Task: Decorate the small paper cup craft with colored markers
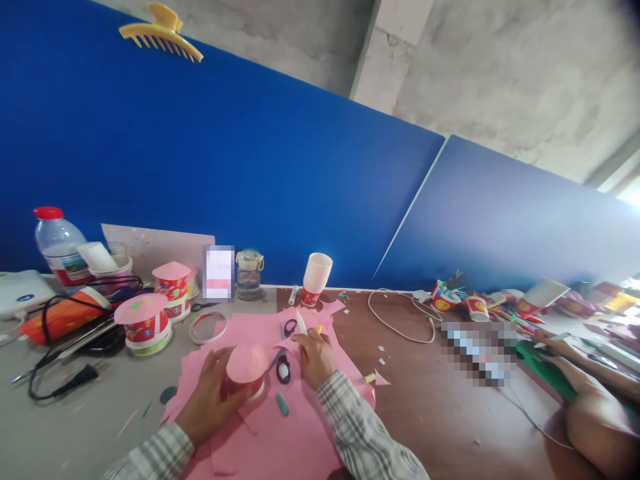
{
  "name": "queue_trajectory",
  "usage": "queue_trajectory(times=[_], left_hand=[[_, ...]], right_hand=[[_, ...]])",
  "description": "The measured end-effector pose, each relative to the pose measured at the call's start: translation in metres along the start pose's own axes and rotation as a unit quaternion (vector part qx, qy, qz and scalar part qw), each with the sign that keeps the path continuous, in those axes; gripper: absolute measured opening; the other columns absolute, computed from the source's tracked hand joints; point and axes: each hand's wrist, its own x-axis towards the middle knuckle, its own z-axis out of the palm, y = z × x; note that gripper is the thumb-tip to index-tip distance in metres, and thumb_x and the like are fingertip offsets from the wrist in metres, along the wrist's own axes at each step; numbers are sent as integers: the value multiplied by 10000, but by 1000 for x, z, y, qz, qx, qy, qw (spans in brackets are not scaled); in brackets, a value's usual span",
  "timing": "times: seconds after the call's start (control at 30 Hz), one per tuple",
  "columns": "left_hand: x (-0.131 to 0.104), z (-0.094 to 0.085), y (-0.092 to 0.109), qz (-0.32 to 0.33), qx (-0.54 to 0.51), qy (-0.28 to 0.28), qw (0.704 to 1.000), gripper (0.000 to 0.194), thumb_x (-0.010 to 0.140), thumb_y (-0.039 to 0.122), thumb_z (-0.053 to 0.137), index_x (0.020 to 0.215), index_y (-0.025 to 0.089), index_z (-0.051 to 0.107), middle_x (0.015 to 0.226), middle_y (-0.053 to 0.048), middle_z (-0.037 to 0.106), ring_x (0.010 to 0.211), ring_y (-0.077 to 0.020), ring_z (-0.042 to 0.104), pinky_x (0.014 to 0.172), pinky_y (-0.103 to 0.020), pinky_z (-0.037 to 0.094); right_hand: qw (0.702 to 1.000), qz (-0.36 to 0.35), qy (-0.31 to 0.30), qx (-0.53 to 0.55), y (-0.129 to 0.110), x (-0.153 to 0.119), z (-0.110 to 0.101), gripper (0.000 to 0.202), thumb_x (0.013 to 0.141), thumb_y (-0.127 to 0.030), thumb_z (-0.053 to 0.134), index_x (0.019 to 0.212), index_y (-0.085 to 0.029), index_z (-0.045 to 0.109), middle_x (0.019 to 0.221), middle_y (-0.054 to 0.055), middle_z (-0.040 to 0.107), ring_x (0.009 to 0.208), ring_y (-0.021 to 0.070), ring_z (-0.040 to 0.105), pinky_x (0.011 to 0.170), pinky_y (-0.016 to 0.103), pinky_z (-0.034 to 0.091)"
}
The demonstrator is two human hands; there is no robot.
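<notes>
My left hand (pixel 213 400) wraps round a red and white paper cup with a round pink paper top (pixel 247 363). Over the pink paper (pixel 290 440), my right hand (pixel 315 357) has its fingers closed at a white pen-like stick (pixel 301 323), with a yellow tip showing beside them. Scissors with dark handles (pixel 283 369) lie between my hands. Below them is a small teal cap (pixel 283 405). A white cup stacked on a red one (pixel 317 277) stands behind my right hand.
Two decorated cups with pink tops (pixel 145 323) stand left, near a bottle (pixel 63 247), black cables and an orange cup (pixel 65 317). A lidded glass jar (pixel 249 275) stands at the blue partition (pixel 225 147). A white cable (pixel 400 330) and another person's arms (pixel 595 413) are right.
</notes>
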Motion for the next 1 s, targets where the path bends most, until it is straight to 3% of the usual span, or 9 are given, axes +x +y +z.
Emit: queue_trajectory(times=[0.17, 0.4, 0.63, 0.77, 0.87, 0.93, 1.0], left_hand=[[-2, -1, 1, 3, 0, -5, 1000, 606, 468, 441, 658, 1026, 319, 457, 1036, -42, 532, 1005, -279, 454, 872, -458, 421], [-2, 1, -2, -11, -21, 5, 1000, 603, 477, 437, 642, 1039, 354, 440, 1061, -14, 520, 987, -268, 477, 835, -432, 463], [-2, 2, -2, 4, 1, 2, 1000, 588, 471, 425, 654, 1020, 326, 467, 1036, -30, 529, 993, -275, 462, 848, -459, 442], [-2, 1, 2, -8, -4, -9, 1000, 562, 460, 428, 668, 980, 314, 487, 1004, -40, 532, 988, -271, 460, 856, -463, 437], [-2, 0, 6, -21, -25, -4, 999, 539, 466, 433, 662, 962, 304, 494, 990, -44, 533, 968, -268, 473, 827, -451, 463], [-2, 0, 7, -26, -35, -3, 999, 536, 461, 423, 668, 955, 299, 500, 981, -44, 537, 966, -266, 474, 817, -441, 473], [-2, 0, 9, -30, -38, -5, 999, 536, 458, 415, 673, 954, 300, 505, 975, -40, 542, 967, -265, 475, 816, -434, 477]], right_hand=[[1000, 5, 1, -5, 7, 1, 1, 310, 698, -32, 525, 892, -199, 699, 733, 28, 576, 635, 195, 570, 570, 279, 370], [1000, -23, -5, 9, 7, -5, 3, 299, 699, -66, 534, 904, -225, 684, 768, 21, 568, 673, 198, 549, 581, 280, 372], [997, -32, -4, 72, -4, -3, -6, 432, 767, -75, 461, 1160, -227, 559, 757, 19, 567, 628, 180, 577, 582, 272, 473], [994, -5, 3, 107, -8, 5, -11, 443, 788, -109, 450, 1227, -159, 475, 749, 37, 618, 653, 200, 605, 611, 303, 508], [992, 36, 10, 120, -1, 21, -10, 340, 817, -143, 442, 1145, -98, 521, 631, 15, 627, 550, 192, 594, 564, 325, 503], [989, 51, -6, 136, 7, 39, -6, 229, 864, -158, 416, 935, -132, 632, 559, -19, 621, 504, 158, 596, 527, 281, 500], [987, 65, -13, 149, 15, 58, 1, 186, 882, -206, 455, 907, -139, 627, 704, -7, 666, 569, 140, 629, 554, 272, 526]])
